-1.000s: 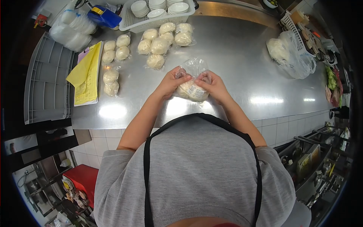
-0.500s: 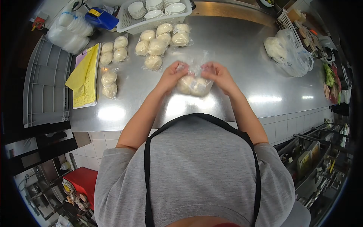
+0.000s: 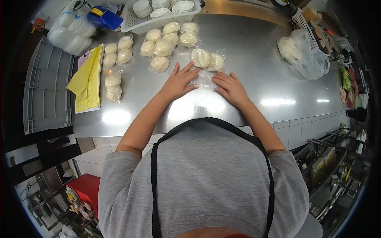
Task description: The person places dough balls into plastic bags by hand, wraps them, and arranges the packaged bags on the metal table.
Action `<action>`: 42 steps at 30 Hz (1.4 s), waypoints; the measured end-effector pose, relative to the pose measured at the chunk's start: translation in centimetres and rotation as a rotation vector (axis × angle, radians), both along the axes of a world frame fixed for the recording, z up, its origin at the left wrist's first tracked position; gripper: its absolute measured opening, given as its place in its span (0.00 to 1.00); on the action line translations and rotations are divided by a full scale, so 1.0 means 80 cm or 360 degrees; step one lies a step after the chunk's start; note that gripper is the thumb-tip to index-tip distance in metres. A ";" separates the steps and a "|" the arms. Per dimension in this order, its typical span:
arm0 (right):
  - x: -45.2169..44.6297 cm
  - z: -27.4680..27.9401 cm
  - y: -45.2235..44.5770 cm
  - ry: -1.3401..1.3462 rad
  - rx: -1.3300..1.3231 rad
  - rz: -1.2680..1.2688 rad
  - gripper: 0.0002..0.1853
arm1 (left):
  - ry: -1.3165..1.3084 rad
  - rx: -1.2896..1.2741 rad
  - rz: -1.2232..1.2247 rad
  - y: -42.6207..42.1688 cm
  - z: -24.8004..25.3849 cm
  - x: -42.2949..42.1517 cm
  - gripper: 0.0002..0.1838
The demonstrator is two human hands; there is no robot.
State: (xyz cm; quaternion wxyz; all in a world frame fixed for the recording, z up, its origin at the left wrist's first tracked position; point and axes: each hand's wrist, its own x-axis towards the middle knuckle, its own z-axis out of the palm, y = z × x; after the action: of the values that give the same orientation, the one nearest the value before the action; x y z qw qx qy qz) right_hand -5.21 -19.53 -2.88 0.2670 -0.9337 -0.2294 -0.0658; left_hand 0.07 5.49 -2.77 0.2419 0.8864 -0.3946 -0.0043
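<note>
A clear plastic bag [image 3: 204, 80] lies on the steel table in front of me, its loose end toward my body. Two pale round dough balls [image 3: 201, 58] sit side by side in its far end. My left hand [image 3: 180, 83] rests flat with fingers spread at the left edge of the bag, fingertips close to the dough. On the other side my right hand [image 3: 232, 88] lies with fingers stretched out, their tips on the bag's right edge. Neither hand grips anything. Left of the bag stand more bagged dough balls [image 3: 163, 47] in a group.
Further left are other bagged dough balls [image 3: 113, 85] and yellow papers [image 3: 88, 85]. A white basket [image 3: 158, 24] of small dishes stands at the back. A plastic bag with pale contents [image 3: 295, 49] lies at the right. The steel table [image 3: 254, 51] ends near my apron.
Both hands have let go of the bag's gathered opening and now lie flat. The bag has been turned over, its dough end now pointing away from me and its loose end toward me.
</note>
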 end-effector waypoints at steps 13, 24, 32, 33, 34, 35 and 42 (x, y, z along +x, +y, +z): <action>0.018 0.014 0.019 0.0431 0.0545 -0.0644 0.08 | 0.0204 -0.0491 0.0573 -0.016 -0.022 0.007 0.10; 0.020 0.002 0.008 -0.0255 0.0130 -0.0275 0.06 | -0.0552 0.0109 0.0241 -0.020 -0.023 0.009 0.12; 0.030 0.009 -0.005 -0.0096 0.0271 -0.0324 0.07 | -0.0318 -0.0186 0.0394 -0.020 -0.009 0.013 0.07; 0.035 0.010 -0.002 -0.0194 0.0385 -0.0393 0.07 | -0.0325 -0.0187 0.0398 -0.022 -0.004 0.015 0.07; 0.041 0.010 -0.001 -0.0197 0.0385 -0.0387 0.07 | -0.0170 -0.0333 0.0472 -0.027 0.001 0.016 0.08; 0.047 0.010 0.001 -0.0263 0.0390 -0.0426 0.09 | -0.0012 -0.0477 0.0543 -0.030 0.004 0.016 0.09; 0.063 0.036 0.017 -0.0068 0.0556 -0.0467 0.19 | 0.0871 -0.0823 0.0847 -0.043 0.006 0.026 0.11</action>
State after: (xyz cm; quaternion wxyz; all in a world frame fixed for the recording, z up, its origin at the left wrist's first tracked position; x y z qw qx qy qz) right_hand -0.17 -18.20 0.02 0.4073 -0.8950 -0.0819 -0.1623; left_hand 2.18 2.07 -2.28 0.5430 0.8338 -0.0632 -0.0773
